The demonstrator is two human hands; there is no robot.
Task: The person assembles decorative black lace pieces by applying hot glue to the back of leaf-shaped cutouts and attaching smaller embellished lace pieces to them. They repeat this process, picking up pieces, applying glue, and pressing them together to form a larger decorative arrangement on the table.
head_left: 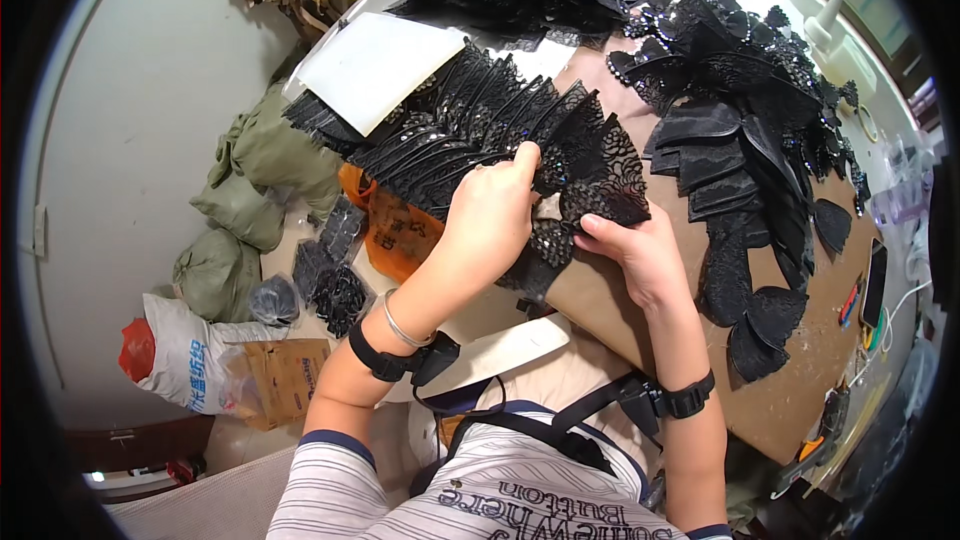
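Hands grip one fanned row of black lace fan-shaped pieces [470,135] — left hand [490,215] closed over its near end, right hand [640,255] pinching beside it; the row runs away up-left across the brown counter [810,360].

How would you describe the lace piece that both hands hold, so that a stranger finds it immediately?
On the brown table, find the long fanned row of black lace pieces at its near-left edge. The held lace piece ends that row, pinched between left hand and right hand; unlike its neighbours, it spreads open.
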